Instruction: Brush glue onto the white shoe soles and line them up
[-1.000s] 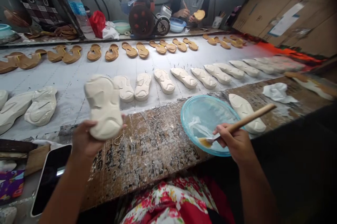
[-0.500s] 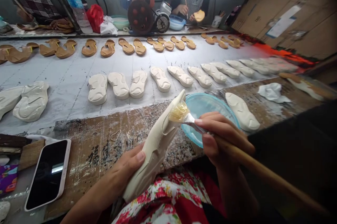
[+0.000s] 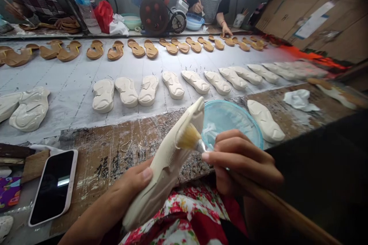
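My left hand is closed around a cream shoe sole, thumb on its near face, and holds it tilted with one end pointing up and away. In my right hand is a brush with pale yellow bristles and a long wooden handle. The bristles press against the upper part of the sole. Behind the brush stands a light blue bowl with whitish liquid in it, partly hidden by my right hand and the sole. Another cream sole lies right of the bowl.
Cream soles stand in a row on the white work surface, with tan soles in a farther row. A phone lies at the left. Two people work across the table beside a motor. A crumpled tissue lies right.
The brush has moved down along the sole from near its tip, and the sole has shifted slightly left and down. The far person has set a tan piece on the table.
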Available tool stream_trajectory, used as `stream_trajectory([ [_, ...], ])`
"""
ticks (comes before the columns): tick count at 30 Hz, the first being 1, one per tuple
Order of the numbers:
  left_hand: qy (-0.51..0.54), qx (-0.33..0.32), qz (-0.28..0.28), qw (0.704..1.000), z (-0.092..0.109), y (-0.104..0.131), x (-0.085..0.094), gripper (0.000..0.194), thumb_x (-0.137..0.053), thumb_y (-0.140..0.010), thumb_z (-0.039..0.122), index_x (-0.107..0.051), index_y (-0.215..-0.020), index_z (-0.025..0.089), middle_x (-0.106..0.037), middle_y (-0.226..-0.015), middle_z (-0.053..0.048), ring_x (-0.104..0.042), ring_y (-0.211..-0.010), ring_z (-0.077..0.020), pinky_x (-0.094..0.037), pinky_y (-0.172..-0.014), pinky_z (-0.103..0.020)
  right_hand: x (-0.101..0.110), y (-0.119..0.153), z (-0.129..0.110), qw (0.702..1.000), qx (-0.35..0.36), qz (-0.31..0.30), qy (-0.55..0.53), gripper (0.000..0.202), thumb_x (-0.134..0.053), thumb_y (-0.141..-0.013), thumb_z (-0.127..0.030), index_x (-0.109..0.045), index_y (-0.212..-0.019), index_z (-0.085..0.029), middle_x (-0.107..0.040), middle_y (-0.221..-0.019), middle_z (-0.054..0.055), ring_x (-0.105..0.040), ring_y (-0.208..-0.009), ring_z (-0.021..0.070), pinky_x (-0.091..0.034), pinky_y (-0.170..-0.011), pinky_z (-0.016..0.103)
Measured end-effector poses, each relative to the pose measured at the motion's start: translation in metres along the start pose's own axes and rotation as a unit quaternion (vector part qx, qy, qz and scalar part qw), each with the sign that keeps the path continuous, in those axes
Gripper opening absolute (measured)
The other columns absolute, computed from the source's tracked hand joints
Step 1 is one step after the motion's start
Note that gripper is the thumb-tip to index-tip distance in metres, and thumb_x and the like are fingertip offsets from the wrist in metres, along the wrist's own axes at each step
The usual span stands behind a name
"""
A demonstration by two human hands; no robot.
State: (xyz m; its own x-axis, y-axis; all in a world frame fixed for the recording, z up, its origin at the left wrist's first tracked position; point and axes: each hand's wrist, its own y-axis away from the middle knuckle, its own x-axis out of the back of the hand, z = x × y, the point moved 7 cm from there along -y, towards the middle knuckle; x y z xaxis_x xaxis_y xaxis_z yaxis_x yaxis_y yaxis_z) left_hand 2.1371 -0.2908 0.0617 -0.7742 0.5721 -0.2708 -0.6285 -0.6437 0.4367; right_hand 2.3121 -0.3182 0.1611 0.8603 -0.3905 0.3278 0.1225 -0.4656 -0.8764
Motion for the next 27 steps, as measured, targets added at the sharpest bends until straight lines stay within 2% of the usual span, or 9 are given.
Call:
stream_trajectory([
  [3,0.141,0.051,-0.042,0.988,-0.008,-0.004,-0.004,0.058,-0.059,-0.080,0.054,-0.063,-0.123,0.017,-0.073,-0.091,-0.006,-0.066,-0.081,-0.0227,-0.050,-0.072,-0.027,0.013,0.002,0.013,1.000,-0.013,0.015,0.000,0.023,-0.054,-0.068,0.002,-0.067,-0.080,-0.013,-0.053,-0.061,0.001,-0.051,-0.056,0.0120,-0.046,-0.050,0.028],
  [6,0.234,0.066,0.000,0.970,-0.015,-0.008,0.001,0.051,-0.068,-0.074,0.047,-0.068,-0.116,0.018,-0.074,-0.091,-0.004,-0.067,-0.089,-0.0248,-0.052,-0.072,-0.027,0.015,0.009,0.019,0.999,-0.030,0.002,-0.017,0.024,-0.054,-0.070,0.001,-0.067,-0.085,-0.014,-0.055,-0.063,0.001,-0.051,-0.055,0.0124,-0.047,-0.050,0.027],
  [11,0.282,0.062,0.029,0.957,-0.022,-0.023,-0.006,0.053,-0.067,-0.078,0.048,-0.067,-0.117,0.011,-0.075,-0.087,-0.006,-0.067,-0.093,-0.0262,-0.051,-0.086,-0.030,-0.018,0.029,-0.002,0.996,-0.040,0.005,-0.081,0.017,-0.054,-0.084,-0.015,-0.064,-0.096,-0.011,-0.057,-0.062,0.003,-0.052,-0.053,0.0135,-0.050,-0.050,0.027],
  [13,0.298,0.073,0.040,0.951,-0.025,-0.034,-0.009,0.055,-0.058,-0.085,0.049,-0.064,-0.119,0.007,-0.075,-0.086,-0.008,-0.068,-0.091,-0.0261,-0.050,-0.090,-0.032,-0.042,0.037,-0.010,0.990,-0.046,-0.055,-0.126,0.017,-0.052,-0.087,-0.018,-0.063,-0.097,-0.009,-0.059,-0.065,0.004,-0.053,-0.056,0.0134,-0.051,-0.053,0.026],
  [15,0.335,0.079,0.059,0.937,-0.029,-0.046,-0.007,0.057,-0.045,-0.091,0.050,-0.061,-0.124,0.006,-0.075,-0.088,-0.010,-0.068,-0.091,-0.0267,-0.050,-0.090,-0.034,-0.050,0.044,-0.008,0.981,-0.078,-0.079,-0.157,0.016,-0.052,-0.088,-0.024,-0.063,-0.089,-0.013,-0.061,-0.064,0.003,-0.055,-0.055,0.0118,-0.051,-0.053,0.022],
  [17,0.372,0.066,0.078,0.922,-0.033,-0.056,0.001,0.059,-0.033,-0.095,0.050,-0.053,-0.132,0.009,-0.074,-0.095,-0.012,-0.068,-0.091,-0.0276,-0.052,-0.086,-0.038,-0.035,0.052,0.013,0.977,-0.155,-0.046,-0.137,0.018,-0.053,-0.088,-0.031,-0.063,-0.079,-0.018,-0.062,-0.060,-0.001,-0.055,-0.049,0.0091,-0.048,-0.048,0.018],
  [21,0.386,0.050,0.084,0.917,-0.051,-0.070,0.017,0.057,-0.025,-0.098,0.044,-0.033,-0.145,0.013,-0.071,-0.105,-0.017,-0.069,-0.089,-0.0304,-0.056,-0.071,-0.043,0.035,0.077,0.072,0.939,-0.334,0.068,0.040,0.019,-0.053,-0.089,-0.023,-0.059,-0.072,-0.017,-0.056,-0.053,-0.003,-0.050,-0.045,0.0091,-0.040,-0.043,0.018],
  [24,0.394,0.054,0.083,0.914,-0.064,-0.074,0.019,0.058,-0.026,-0.099,0.040,-0.023,-0.149,0.011,-0.071,-0.104,-0.018,-0.070,-0.086,-0.0297,-0.056,-0.066,-0.041,0.065,0.097,0.104,0.896,-0.421,0.055,0.128,0.023,-0.062,-0.082,-0.026,-0.061,-0.062,-0.014,-0.045,-0.042,-0.005,-0.042,-0.040,0.0091,-0.032,-0.041,0.021],
  [27,0.389,0.059,0.095,0.915,-0.067,-0.076,0.013,0.058,-0.026,-0.099,0.040,-0.022,-0.149,0.011,-0.072,-0.102,-0.017,-0.070,-0.084,-0.0284,-0.056,-0.067,-0.040,0.068,0.111,0.119,0.872,-0.470,0.004,0.138,0.029,-0.067,-0.076,-0.033,-0.061,-0.055,-0.014,-0.045,-0.040,-0.003,-0.041,-0.038,0.0095,-0.030,-0.041,0.022],
])
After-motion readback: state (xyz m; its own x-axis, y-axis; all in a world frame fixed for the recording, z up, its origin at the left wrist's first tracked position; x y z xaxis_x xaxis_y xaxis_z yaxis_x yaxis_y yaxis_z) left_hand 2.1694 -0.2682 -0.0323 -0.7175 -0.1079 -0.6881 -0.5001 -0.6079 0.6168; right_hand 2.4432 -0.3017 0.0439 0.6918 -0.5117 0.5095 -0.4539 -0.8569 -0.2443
